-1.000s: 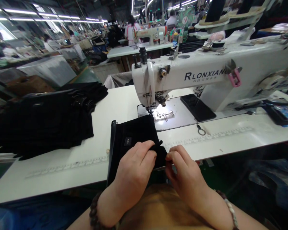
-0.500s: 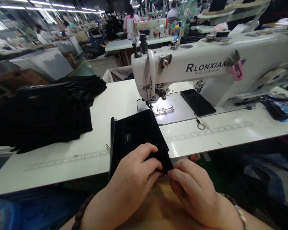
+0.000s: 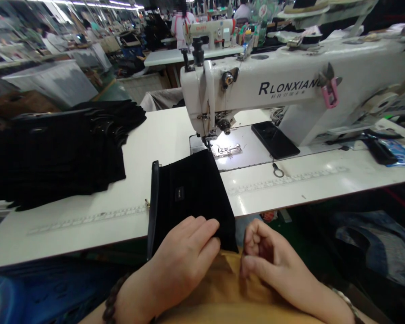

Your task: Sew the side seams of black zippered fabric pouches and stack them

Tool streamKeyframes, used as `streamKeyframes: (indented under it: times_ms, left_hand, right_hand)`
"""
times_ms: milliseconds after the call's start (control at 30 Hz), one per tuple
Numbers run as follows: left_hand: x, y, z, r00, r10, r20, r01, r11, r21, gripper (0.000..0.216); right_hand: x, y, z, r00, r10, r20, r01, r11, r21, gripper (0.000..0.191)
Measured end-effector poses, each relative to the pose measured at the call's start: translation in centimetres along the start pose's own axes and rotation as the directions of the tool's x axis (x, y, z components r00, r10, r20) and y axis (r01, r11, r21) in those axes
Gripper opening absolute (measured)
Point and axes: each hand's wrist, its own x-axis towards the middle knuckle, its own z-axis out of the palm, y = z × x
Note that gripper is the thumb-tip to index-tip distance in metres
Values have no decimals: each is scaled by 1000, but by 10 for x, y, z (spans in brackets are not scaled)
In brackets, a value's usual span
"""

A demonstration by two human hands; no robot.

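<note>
A black fabric bag piece [image 3: 199,193] with a small label [image 3: 179,194] and a dark zipper strip along its left side hangs over the table's front edge. Its top corner lies at the needle and presser foot of the sewing machine [image 3: 207,108]. My left hand [image 3: 189,247] grips the lower part of the cloth, fingers on top and thumb hidden. My right hand [image 3: 270,258] is just right of the lower corner, apart from the cloth. Its fingers are loosely curled, the thumb is away from them, and nothing shows in between.
A pile of black fabric pieces [image 3: 54,153] lies on the table [image 3: 135,189] at left. A phone [image 3: 275,139] and a ring tool [image 3: 278,170] lie right of the needle. Pink-handled snips [image 3: 330,90] cling to the machine arm. Other people sit farther back.
My right hand has let go of the cloth's lower corner and drawn slightly right, its fingers loosening. My left hand has shifted a little down and left on the cloth.
</note>
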Motion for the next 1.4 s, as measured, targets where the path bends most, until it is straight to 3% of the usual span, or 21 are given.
streamKeyframes:
  times_ms: [67, 200, 367, 467, 700, 867, 1167, 1400]
  left_hand:
    - [-2, 0, 4, 1000, 18, 23, -18, 1000, -8, 24]
    - [-3, 2, 11, 994, 55, 97, -52, 998, -29, 26]
    - [-8, -1, 14, 993, 14, 121, -1, 994, -106, 20]
    - [-13, -2, 16, 991, -10, 133, 31, 987, -156, 31]
    - [-14, 3, 21, 995, -86, 54, 99, 946, -310, 23]
    - [-11, 5, 21, 993, -79, 92, 109, 913, -392, 23]
    - [-8, 4, 15, 980, -15, 199, 94, 915, -392, 21]
    - [-7, 5, 12, 984, 48, 172, 5, 954, -299, 30]
  right_hand:
    - [3, 7, -1, 995, 96, 14, -97, 993, 65, 15]
    - [14, 15, 0, 979, 189, 73, -187, 982, -30, 21]
    - [17, 12, 1, 957, 265, 120, -259, 964, -60, 20]
    - [16, 9, 0, 947, 277, 163, -279, 960, -8, 20]
    - [14, 10, -1, 948, 259, 183, -268, 963, 27, 15]
    - [13, 9, -1, 945, 264, 194, -272, 962, 15, 16]
    - [12, 5, -3, 942, 246, 230, -264, 963, 51, 12]
    - [14, 10, -7, 931, 271, 243, -308, 942, 132, 38]
